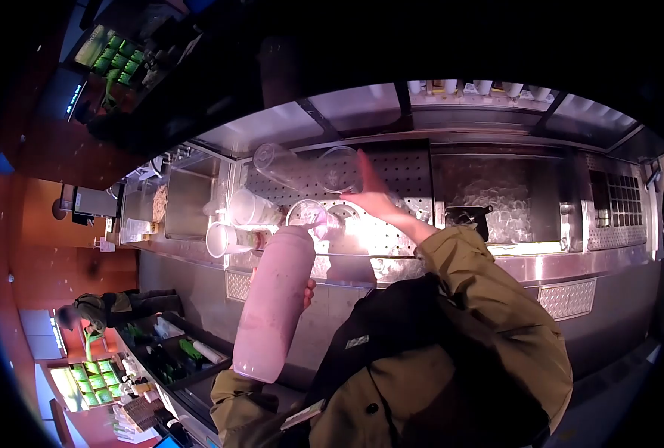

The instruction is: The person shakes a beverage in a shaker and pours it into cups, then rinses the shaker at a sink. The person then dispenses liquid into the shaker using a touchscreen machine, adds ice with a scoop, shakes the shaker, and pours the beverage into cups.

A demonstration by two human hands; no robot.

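Note:
My left hand [309,293] is wrapped round a large shaker [276,302] full of pinkish liquid; most of that hand is hidden behind it. The shaker is tilted, its narrow end at a clear plastic cup [324,222] on the perforated drain tray, with pinkish liquid at the cup's mouth. My right hand [377,196] curves round the side of another clear plastic cup [338,170], thumb and fingers against it. A tall clear container [276,163] lies left of that cup.
Left of the poured cup are a translucent cup [248,207] and a white cup [221,240]. An ice bin [496,196] with a black-handled scoop [470,216] lies to the right. A person [97,310] stands at the far-left counter.

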